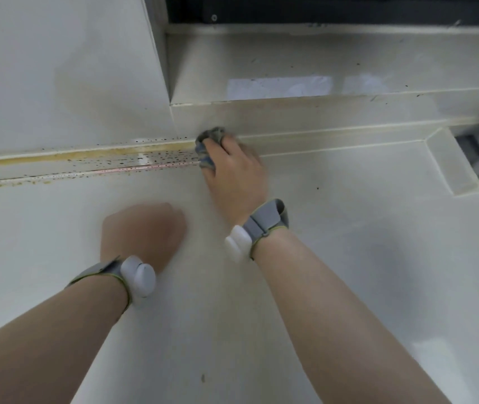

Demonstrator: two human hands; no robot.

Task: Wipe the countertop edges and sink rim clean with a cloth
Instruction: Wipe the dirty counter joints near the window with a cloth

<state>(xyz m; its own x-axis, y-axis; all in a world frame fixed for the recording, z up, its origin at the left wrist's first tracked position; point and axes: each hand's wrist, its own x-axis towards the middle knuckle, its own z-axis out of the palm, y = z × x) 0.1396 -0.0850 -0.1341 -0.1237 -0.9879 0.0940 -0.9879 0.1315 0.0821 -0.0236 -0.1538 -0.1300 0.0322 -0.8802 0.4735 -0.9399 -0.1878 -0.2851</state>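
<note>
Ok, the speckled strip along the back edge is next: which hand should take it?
Right. The right hand already grips the cloth at the strip's near end. The left hand looks curled, holds no cloth, and sits nearer the person.

Right hand (233, 167): reaching forward, arm extended, fingers curled around a bunched cloth (209, 141); grey strap at wrist. Left hand (142, 231): lower and nearer, knuckles up, fingers tucked under, blurred; matching wrist strap.
</note>
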